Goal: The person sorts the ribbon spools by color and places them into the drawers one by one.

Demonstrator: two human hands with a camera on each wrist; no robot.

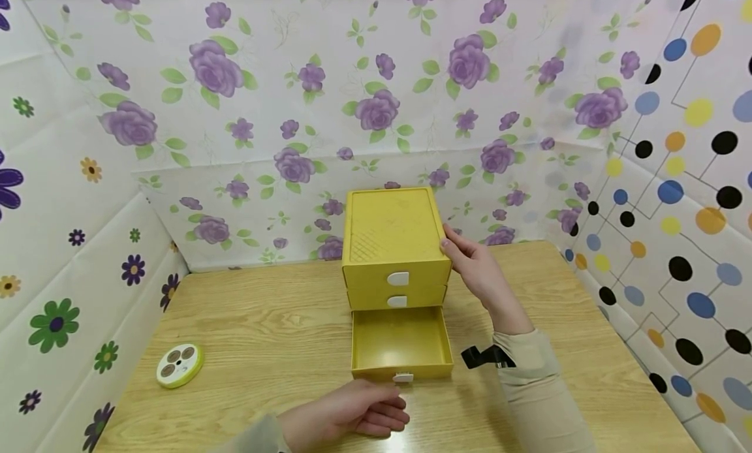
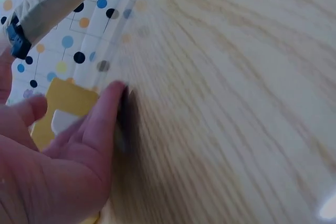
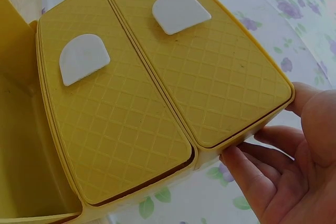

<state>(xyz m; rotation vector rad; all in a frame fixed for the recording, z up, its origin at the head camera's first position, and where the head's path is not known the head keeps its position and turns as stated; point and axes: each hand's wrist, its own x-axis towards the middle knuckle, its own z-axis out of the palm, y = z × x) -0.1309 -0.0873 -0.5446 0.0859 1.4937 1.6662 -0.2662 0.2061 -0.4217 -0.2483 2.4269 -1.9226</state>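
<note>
One round tin left of drawer box, apart.

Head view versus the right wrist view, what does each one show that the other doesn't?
Only the head view shows the left hand resting open on the wooden table, the round green disc, and the bottom drawer pulled out, nothing visible inside. Only the right wrist view shows the waffle texture on the two closed drawer fronts. Both show the yellow drawer box and the right hand against its side.

no readable text, labels or numbers anywhere.
</note>
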